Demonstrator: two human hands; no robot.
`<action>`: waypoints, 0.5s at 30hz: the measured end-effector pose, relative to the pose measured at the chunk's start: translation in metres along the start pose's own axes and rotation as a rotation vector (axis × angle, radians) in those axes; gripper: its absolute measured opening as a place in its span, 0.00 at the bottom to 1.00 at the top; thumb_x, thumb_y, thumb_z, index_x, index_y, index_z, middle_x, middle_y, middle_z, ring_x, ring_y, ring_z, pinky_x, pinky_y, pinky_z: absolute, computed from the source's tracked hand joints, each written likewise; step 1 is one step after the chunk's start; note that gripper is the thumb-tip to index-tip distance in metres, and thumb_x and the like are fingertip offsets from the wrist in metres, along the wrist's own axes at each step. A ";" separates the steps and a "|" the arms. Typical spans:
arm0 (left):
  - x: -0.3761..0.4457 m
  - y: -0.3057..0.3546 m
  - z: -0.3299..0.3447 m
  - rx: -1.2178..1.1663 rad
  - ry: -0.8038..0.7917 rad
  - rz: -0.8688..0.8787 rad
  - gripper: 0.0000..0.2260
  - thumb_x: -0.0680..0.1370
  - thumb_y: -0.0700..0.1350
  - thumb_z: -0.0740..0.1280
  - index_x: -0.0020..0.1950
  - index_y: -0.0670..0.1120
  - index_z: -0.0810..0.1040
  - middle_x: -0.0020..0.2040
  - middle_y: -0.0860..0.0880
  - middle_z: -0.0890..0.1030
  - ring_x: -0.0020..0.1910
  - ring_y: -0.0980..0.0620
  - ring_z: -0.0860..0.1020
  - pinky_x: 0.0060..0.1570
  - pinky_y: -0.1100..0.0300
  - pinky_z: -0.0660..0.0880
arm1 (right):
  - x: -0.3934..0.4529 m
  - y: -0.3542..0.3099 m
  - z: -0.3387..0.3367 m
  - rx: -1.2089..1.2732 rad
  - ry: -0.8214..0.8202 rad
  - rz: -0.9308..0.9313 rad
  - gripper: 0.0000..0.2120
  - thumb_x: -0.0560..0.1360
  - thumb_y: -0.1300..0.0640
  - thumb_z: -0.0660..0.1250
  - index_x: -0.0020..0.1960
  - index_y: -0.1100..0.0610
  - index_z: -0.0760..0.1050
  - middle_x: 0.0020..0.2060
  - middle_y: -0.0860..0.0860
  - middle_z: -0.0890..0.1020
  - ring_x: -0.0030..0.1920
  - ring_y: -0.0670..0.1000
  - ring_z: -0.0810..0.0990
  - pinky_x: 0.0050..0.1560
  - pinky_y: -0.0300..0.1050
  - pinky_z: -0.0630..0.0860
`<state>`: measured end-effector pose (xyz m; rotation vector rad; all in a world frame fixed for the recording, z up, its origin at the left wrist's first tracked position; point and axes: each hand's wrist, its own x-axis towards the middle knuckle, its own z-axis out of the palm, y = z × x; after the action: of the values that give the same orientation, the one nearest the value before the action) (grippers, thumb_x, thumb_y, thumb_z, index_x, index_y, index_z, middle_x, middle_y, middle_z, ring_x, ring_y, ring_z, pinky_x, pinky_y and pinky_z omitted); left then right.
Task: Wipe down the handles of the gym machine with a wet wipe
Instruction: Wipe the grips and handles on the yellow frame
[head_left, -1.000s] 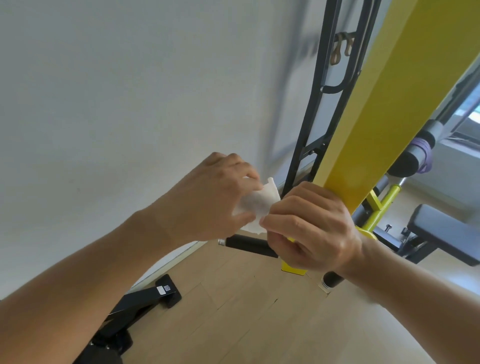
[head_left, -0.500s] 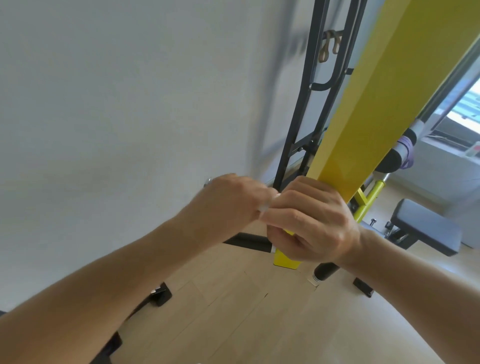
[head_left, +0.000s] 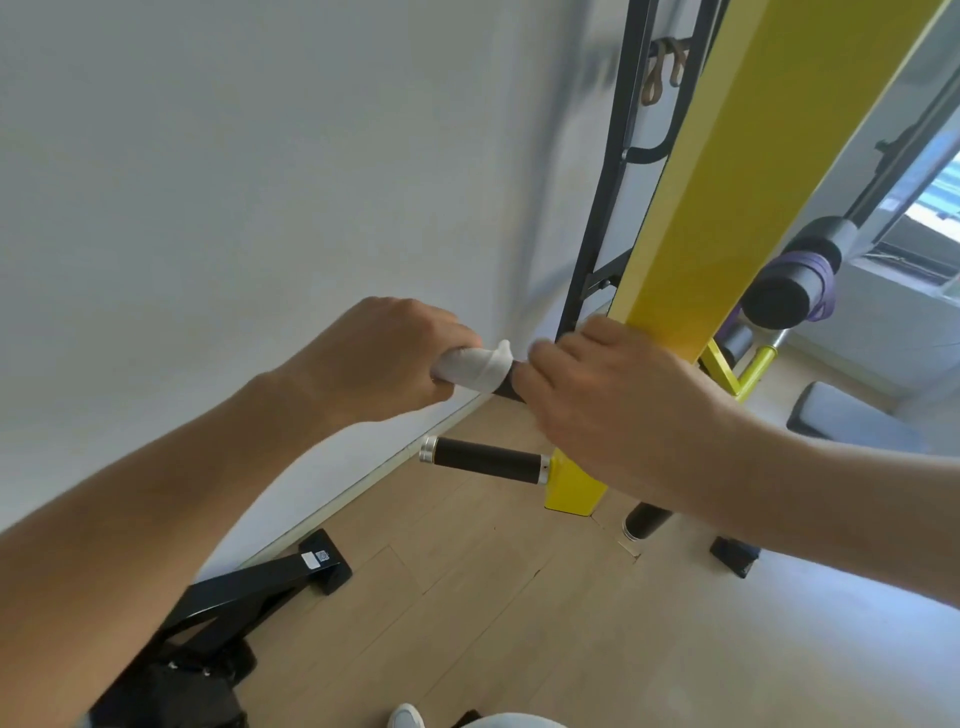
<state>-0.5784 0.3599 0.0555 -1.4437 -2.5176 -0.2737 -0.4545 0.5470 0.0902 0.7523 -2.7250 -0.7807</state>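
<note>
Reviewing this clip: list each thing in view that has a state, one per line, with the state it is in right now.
Wipe: wrapped round the upper handle, held by the left hand.
Upper handle: mostly covered by wipe and hands.
Lower handle: bare, untouched.
Left hand: grips the wipe on the upper handle.
Right hand: curled at the upper handle's inner end, beside the yellow post; its grip is hidden.

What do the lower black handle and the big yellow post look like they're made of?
Lower handle: matte black grip, probably foam or rubber, with shiny silver metal-looking end rings. Yellow post: likely painted or powder-coated steel; flat sides, crisp edges, soft glossy sheen.
</note>
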 end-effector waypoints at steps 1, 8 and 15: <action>0.002 0.004 -0.001 -0.015 0.020 -0.004 0.09 0.69 0.44 0.77 0.41 0.48 0.77 0.32 0.60 0.72 0.29 0.57 0.68 0.33 0.69 0.65 | 0.007 -0.004 -0.006 0.050 0.000 0.080 0.08 0.81 0.55 0.60 0.53 0.59 0.74 0.39 0.52 0.74 0.35 0.51 0.71 0.40 0.45 0.74; -0.024 -0.015 -0.005 -0.218 0.093 -0.146 0.25 0.67 0.64 0.74 0.58 0.51 0.83 0.50 0.55 0.85 0.42 0.58 0.79 0.43 0.68 0.74 | 0.051 -0.009 0.002 0.425 -0.111 0.316 0.13 0.82 0.49 0.64 0.63 0.55 0.73 0.45 0.50 0.81 0.41 0.51 0.79 0.48 0.47 0.81; -0.025 -0.012 -0.011 -0.044 0.079 -0.030 0.20 0.72 0.56 0.75 0.60 0.47 0.83 0.52 0.50 0.86 0.47 0.50 0.82 0.51 0.56 0.77 | 0.031 -0.018 -0.012 0.075 -0.044 0.220 0.09 0.80 0.54 0.67 0.48 0.60 0.72 0.36 0.52 0.74 0.36 0.52 0.72 0.43 0.47 0.68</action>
<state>-0.5756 0.3303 0.0584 -1.3840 -2.4860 -0.3857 -0.4693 0.5123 0.0927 0.4429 -2.8272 -0.6564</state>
